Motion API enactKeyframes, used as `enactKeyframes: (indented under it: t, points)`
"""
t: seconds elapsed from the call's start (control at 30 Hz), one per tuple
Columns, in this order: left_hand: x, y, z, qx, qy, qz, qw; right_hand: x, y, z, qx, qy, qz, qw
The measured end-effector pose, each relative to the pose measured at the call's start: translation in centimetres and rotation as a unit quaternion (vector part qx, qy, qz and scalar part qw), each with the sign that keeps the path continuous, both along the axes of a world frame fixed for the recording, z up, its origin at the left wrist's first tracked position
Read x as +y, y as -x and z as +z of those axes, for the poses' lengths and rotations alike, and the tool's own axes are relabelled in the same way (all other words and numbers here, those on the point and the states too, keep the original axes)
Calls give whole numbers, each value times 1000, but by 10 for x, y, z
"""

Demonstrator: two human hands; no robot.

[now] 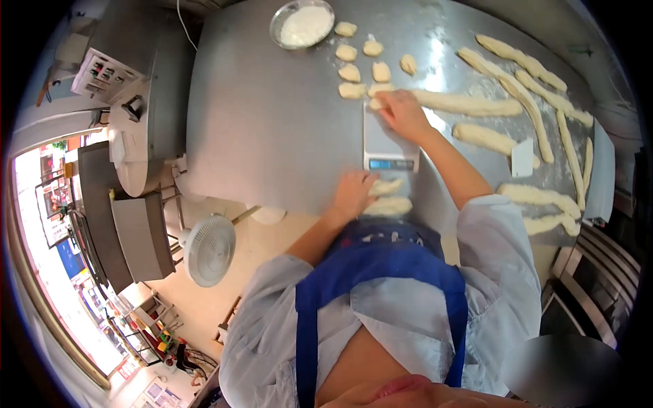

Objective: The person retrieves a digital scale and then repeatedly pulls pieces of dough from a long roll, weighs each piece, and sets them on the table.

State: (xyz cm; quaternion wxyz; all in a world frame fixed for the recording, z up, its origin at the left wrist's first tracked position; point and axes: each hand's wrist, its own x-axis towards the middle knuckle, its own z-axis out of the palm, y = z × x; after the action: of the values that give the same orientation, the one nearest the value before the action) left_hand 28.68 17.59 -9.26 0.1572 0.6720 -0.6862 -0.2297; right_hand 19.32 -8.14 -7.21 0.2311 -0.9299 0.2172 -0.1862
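My right hand [403,114] is over the far end of a white scale [391,146], its fingers closed on a small dough piece [375,104]. The scale's display faces me. Close to my body, my left hand [354,194] is beside two dough pieces [389,206] at the near table edge; its fingers are blurred. A long dough roll [469,104] extends right from my right hand. Several small dough pieces [349,72] sit beyond the scale. A dough scraper [522,158] rests against a thick roll [484,138].
A bowl of flour [301,26] stands at the far side of the metal table [272,115]. Several dough strips [537,115] cover the right side, with more [541,197] at the near right. A round fan [209,250] stands off the table's left edge.
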Motion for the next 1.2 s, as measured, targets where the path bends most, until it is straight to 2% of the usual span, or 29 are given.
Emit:
enactKeyframes:
  t: [0.03, 0.1, 0.2, 0.23, 0.27, 0.33, 0.4, 0.47, 0.5, 0.53, 0.57, 0.6, 0.67, 0.7, 0.77, 0.8, 0.83, 0.9, 0.93, 0.97, 1.03, 1.1, 1.17, 1.2]
  points:
    - [2, 1, -2, 12, -17, 20, 1000, -15, -12, 5, -5, -23, -101, 995]
    - [6, 6, -4, 19, -35, 45, 998, -64, -45, 3, -32, 39, -170, 984]
    - [3, 8, -6, 9, -55, 85, 995, -136, -93, -4, -60, 158, -190, 967]
    - [2, 8, -3, 8, -64, 78, 995, -153, -106, -20, -63, 156, -187, 968]
    - [-1, 8, 0, 9, -73, 70, 995, -165, -115, -43, -16, 155, -199, 967]
    - [-7, 8, 7, 2, -91, 66, 994, -163, -122, -43, 32, 152, -215, 964]
    - [-9, 8, 8, 0, -106, 58, 993, -144, -123, -32, -112, 184, -229, 949]
    - [-12, 6, 4, 5, -172, 47, 984, -92, -92, 3, -101, 19, -142, 985]
    - [-9, 5, 2, 8, -170, 41, 985, -51, -71, 17, -111, -85, -126, 982]
    - [-4, 3, 0, 64, -152, 45, 985, -9, -44, 49, -29, -234, -101, 967]
    - [3, 1, -2, 121, -136, 46, 982, 28, -14, 39, -32, -265, -33, 963]
    - [10, 2, -4, 126, -138, 35, 982, 58, 12, 30, 1, -330, 69, 942]
    - [10, 4, -10, 281, -144, 123, 941, 114, 55, 32, 40, -291, 98, 951]
    - [6, 4, -6, 283, -141, 117, 942, 127, 65, 24, 41, -287, 93, 953]
    - [4, 5, 4, 323, -160, 101, 927, 156, 81, 6, 17, -277, -20, 961]
    - [6, 6, 2, 299, -150, 87, 938, 164, 84, 2, 62, -288, -71, 953]
    - [5, 6, 5, 298, -149, 84, 939, 168, 86, -1, 60, -287, -74, 953]
    - [1, 2, 10, 298, -181, 66, 935, 167, 90, -5, 35, -207, -78, 975]
    - [-1, -2, 9, 259, -204, 41, 943, 166, 91, 3, 14, -155, -62, 986]
    - [-2, 0, 9, 258, -205, 36, 943, 167, 92, 11, 14, -155, -67, 986]
    - [-3, 6, 17, 234, -119, 15, 965, 168, 90, 31, 39, -61, 1, 997]
    - [-9, 6, 27, 212, -148, -11, 966, 168, 90, 23, 59, -19, -8, 998]
    - [-22, 2, 39, 187, -173, -32, 966, 163, 92, 15, 214, -34, 16, 976]
    - [-29, -1, 46, 149, -244, -69, 956, 164, 91, 15, 214, -32, 18, 976]
